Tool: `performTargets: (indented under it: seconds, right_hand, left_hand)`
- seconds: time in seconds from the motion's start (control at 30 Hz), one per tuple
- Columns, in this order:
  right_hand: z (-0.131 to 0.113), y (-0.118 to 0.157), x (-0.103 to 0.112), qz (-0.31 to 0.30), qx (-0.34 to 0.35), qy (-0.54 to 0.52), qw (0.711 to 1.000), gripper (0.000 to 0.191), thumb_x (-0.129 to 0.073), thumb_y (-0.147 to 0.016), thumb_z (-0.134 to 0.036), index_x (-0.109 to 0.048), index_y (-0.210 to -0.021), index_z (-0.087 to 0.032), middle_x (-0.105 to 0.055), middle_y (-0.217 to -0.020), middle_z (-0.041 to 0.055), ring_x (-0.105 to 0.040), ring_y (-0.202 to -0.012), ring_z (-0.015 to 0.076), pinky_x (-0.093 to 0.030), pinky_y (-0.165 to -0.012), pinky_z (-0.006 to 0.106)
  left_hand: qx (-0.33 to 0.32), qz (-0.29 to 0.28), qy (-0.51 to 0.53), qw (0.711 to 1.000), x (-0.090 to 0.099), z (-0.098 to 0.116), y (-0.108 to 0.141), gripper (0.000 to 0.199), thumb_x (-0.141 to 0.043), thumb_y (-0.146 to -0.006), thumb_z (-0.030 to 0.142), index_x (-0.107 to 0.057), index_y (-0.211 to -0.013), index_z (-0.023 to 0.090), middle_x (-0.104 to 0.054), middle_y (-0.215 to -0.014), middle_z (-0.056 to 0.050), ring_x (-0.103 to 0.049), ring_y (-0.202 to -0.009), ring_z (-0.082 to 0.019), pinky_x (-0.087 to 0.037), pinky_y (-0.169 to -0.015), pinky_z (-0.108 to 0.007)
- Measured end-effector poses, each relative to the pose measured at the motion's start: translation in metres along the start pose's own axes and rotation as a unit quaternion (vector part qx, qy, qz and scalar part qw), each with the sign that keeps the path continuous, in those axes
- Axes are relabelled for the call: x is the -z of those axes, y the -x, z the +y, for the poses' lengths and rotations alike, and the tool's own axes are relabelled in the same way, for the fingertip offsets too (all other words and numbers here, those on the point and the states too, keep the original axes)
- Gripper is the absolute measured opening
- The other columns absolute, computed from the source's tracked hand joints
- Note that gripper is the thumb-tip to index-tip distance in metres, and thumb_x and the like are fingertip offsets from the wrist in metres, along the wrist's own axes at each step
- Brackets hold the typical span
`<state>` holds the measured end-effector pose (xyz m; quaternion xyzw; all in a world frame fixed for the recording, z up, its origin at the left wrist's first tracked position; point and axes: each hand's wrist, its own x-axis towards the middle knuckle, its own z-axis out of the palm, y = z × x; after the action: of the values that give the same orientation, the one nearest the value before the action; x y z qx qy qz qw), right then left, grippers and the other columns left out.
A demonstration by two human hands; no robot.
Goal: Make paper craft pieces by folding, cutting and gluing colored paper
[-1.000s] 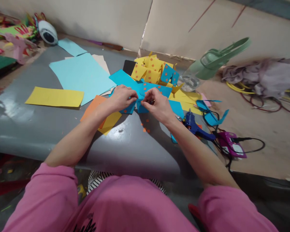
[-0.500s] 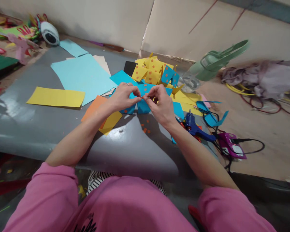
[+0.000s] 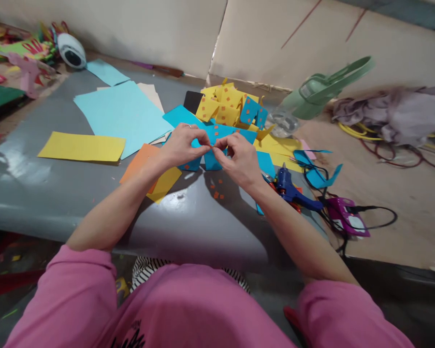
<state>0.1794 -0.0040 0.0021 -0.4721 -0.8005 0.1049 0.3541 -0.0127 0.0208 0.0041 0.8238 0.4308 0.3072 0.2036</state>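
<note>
My left hand (image 3: 184, 145) and my right hand (image 3: 239, 159) meet at their fingertips above blue paper pieces (image 3: 235, 133) dotted with small orange squares. Both hands are pinched closed around something tiny and orange-red between them, too small to make out. Below the hands, several loose orange squares (image 3: 217, 195) lie on the grey table cover (image 3: 203, 227). Just behind sits a pile of yellow cut paper (image 3: 226, 99) with orange squares on it. An orange sheet (image 3: 139, 162) lies partly under my left forearm, over a yellow piece (image 3: 166, 183).
Light blue sheets (image 3: 123, 113) and a yellow strip (image 3: 81, 146) lie left. At right are a blue glue gun (image 3: 292, 188), a purple box (image 3: 348, 217) with black cables, a green holder (image 3: 313, 94) and crumpled cloth (image 3: 402, 113). A white-and-black object (image 3: 71, 50) stands back left.
The fingertips of my right hand have drawn closer to those of my left. The whole view has shifted slightly.
</note>
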Motion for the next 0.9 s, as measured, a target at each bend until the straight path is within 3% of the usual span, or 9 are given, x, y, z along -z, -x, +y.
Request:
performTargets:
  seconds: [0.2,0.4,0.6,0.9]
  right_hand:
    - [-0.001,0.002,-0.002,-0.015,-0.031,0.017,0.999,0.009,-0.057,-0.087,-0.027,-0.057,-0.079,-0.023,-0.063,-0.084,0.0033,-0.057,-0.08,0.0192,-0.044,-0.075,0.034]
    - [0.006,0.006,-0.003,-0.028,-0.061,0.065,0.996,0.009,-0.056,-0.087,-0.027,-0.057,-0.079,-0.023,-0.062,-0.082,0.0039,-0.054,-0.075,0.0191,-0.04,-0.07,0.033]
    - [0.006,0.008,-0.009,-0.069,-0.053,0.112,0.99,0.008,-0.056,-0.088,-0.025,-0.06,-0.081,-0.023,-0.064,-0.083,0.0061,-0.057,-0.081,0.0221,-0.04,-0.071,0.034]
    - [0.006,0.006,-0.013,-0.06,-0.012,0.172,0.983,0.012,-0.054,-0.091,-0.026,-0.064,-0.085,-0.022,-0.068,-0.094,0.0097,-0.059,-0.089,0.0256,-0.041,-0.067,0.035]
  left_hand:
    - [0.0,-0.027,-0.023,0.999,-0.003,0.0,0.001,0.016,-0.061,-0.086,0.031,-0.073,-0.088,0.021,-0.074,-0.093,-0.001,-0.063,-0.098,-0.021,-0.038,-0.103,-0.038]
    - [0.037,-0.013,-0.088,0.995,-0.004,-0.008,0.002,0.032,-0.054,-0.085,0.024,-0.072,-0.111,0.022,-0.073,-0.108,-0.006,-0.06,-0.11,-0.025,-0.036,-0.107,-0.042]
    - [0.069,-0.081,-0.136,0.985,-0.009,-0.011,0.002,0.033,-0.057,-0.082,0.029,-0.075,-0.108,0.022,-0.074,-0.104,-0.008,-0.058,-0.109,-0.028,-0.039,-0.103,-0.042]
    - [0.054,-0.082,-0.131,0.986,-0.012,-0.012,0.002,0.031,-0.055,-0.081,0.026,-0.075,-0.105,0.023,-0.075,-0.095,-0.006,-0.062,-0.103,-0.026,-0.042,-0.1,-0.041]
